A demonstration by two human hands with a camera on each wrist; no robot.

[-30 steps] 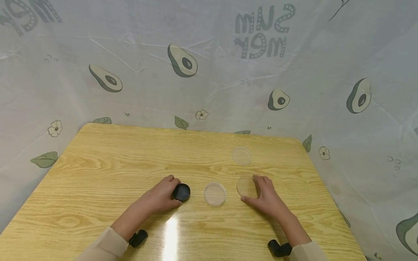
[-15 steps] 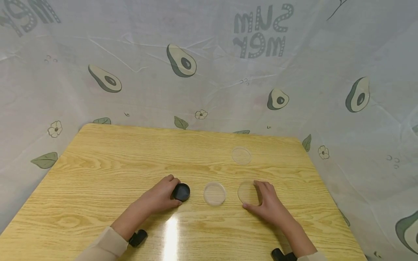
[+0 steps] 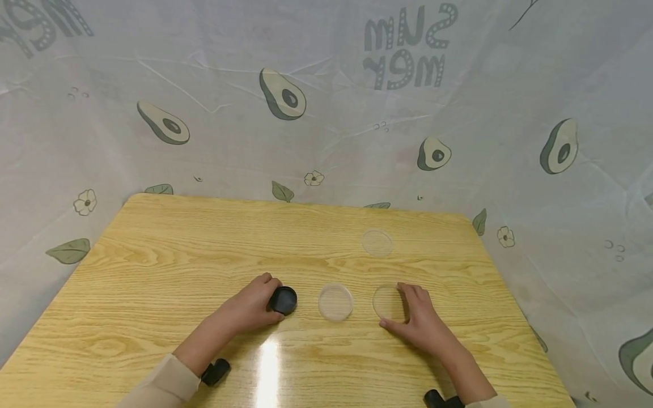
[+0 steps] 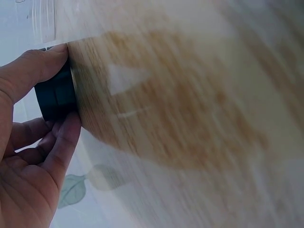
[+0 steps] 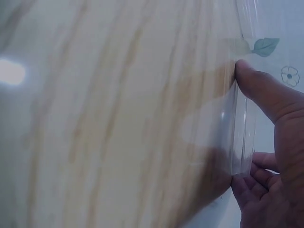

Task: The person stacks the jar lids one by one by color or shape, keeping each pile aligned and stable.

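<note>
My left hand (image 3: pixel 257 305) grips a short black round piece (image 3: pixel 284 301) by its sides, thumb on the near side and fingers on the far side. Its top looks recessed; its kind is unclear. In the left wrist view the black cylinder (image 4: pixel 56 95) stands on the table between thumb and fingertips. On the right, my right hand (image 3: pixel 419 317) holds a clear petri dish (image 3: pixel 389 303) by its rim. The right wrist view has this dish's clear wall (image 5: pixel 241 130) between thumb and fingers. Between the hands lies another clear round dish (image 3: pixel 335 302), touched by neither.
A third clear disc (image 3: pixel 377 242) lies farther back on the wood-grain table (image 3: pixel 204 238). Behind the table hangs a pale sheet (image 3: pixel 219 141) with avocado prints. A black wrist device (image 3: pixel 216 372) sits at each cuff. Light glares off the table's front.
My right hand has shifted slightly toward me and to the right, and the petri dish in it has moved the same way. The left hand and the black piece have stayed in place.
</note>
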